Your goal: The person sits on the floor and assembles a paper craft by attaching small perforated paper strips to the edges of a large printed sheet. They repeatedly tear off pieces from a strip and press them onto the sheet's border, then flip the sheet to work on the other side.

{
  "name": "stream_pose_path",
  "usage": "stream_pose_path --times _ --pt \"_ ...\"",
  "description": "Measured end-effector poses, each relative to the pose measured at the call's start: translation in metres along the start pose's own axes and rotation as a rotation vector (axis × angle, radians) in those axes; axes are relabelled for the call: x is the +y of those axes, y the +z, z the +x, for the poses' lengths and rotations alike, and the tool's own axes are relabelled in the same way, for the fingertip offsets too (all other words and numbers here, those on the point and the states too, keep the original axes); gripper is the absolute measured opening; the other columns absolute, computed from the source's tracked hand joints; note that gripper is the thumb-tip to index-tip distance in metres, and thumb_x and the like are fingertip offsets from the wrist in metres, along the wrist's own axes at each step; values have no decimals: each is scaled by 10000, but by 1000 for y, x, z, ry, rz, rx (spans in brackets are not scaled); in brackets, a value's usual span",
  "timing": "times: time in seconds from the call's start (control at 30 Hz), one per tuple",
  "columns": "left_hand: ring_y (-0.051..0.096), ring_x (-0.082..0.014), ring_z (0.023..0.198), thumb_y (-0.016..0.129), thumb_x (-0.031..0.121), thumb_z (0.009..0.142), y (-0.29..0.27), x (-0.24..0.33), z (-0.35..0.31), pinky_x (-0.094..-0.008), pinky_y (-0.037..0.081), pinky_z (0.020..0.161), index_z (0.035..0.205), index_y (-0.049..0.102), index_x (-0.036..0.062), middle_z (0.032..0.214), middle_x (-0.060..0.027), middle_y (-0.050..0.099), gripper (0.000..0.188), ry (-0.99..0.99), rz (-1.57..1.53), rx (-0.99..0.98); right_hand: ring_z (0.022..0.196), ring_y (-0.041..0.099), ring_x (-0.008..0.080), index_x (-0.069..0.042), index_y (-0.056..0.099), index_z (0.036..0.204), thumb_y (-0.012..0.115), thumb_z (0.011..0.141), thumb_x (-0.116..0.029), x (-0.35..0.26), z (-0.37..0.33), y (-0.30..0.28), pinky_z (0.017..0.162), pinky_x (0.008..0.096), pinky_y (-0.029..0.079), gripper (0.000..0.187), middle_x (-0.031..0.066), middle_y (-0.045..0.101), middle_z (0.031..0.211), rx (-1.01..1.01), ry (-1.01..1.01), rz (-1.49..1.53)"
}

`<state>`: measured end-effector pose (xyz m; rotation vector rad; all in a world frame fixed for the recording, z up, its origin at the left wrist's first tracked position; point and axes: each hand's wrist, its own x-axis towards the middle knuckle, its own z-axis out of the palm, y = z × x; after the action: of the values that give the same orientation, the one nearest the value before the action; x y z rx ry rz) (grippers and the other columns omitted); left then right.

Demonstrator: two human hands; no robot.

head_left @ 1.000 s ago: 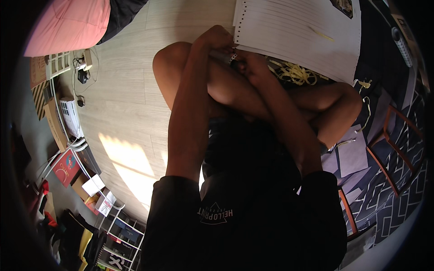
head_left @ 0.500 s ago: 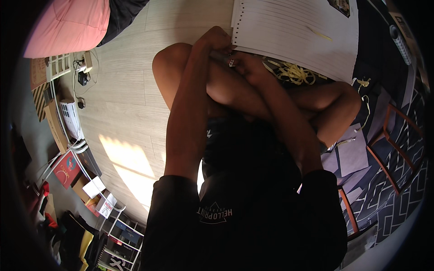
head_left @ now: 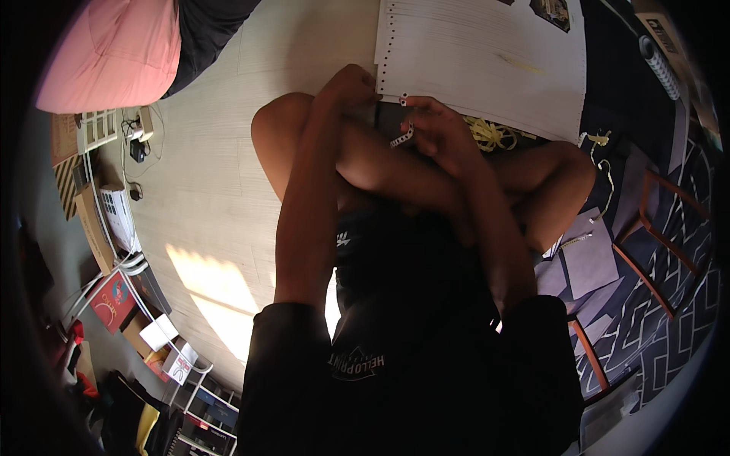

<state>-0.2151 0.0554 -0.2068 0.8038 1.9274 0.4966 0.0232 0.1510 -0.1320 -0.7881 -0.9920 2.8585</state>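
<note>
Left hand curled up, knuckles out, just beside the near left corner of the hole-edged paper sheets; can't tell whether it grips anything, fingertips hidden. Right hand just below the near edge of the sheets, fingers bent and parted, a bit blurred; the white dotted strip sits at its fingertips, slanting down-left over the crossed bare legs. Can't tell if the strip is pinched or only touching. Pile of yellow strips right of the right hand, along the near edge of the sheets. Loose yellow strip lies on the sheets, well in from the edges; dark picture near their far right corner. Off to the right, grey-purple sheets, with a short braided strip near the upper edge of one. Reddish-brown frame beside those, on dark patterned fabric.
</note>
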Motion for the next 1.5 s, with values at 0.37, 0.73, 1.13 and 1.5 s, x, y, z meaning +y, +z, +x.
stream_pose_path --times 0.37,0.73,1.13,1.5 --pt "731 -289 837 762 124 760 5 -7 -18 -400 577 792 943 727 2 911 -186 739 222 146 142 304 613 514 34 -77 626 1188 707 933 -80 -63 -80 -31 500 189 367 268 19 652 845 259 -217 -223" --pt "691 -284 879 741 85 860 76 175 1 -384 561 759 1004 689 1 960 -157 697 175 596 183 717 556 427 37 -31 592 1040 697 913 -113 -249 -163 -192 474 229 335 185 -9 530 863 530 -252 -783" --pt "579 -349 1091 659 72 894 192 360 210 -450 437 986 1190 608 38 1204 -162 620 302 1077 338 558 646 531 137 -58 628 973 642 795 -90 -337 -40 -351 558 327 420 182 51 603 786 447 0 -1273" --pt "546 -281 997 636 177 907 221 356 234 -440 398 954 1247 609 82 1065 -89 612 354 968 477 677 663 511 153 -52 590 917 581 812 -58 -351 -2 -374 617 329 423 106 34 539 742 344 46 -1519"
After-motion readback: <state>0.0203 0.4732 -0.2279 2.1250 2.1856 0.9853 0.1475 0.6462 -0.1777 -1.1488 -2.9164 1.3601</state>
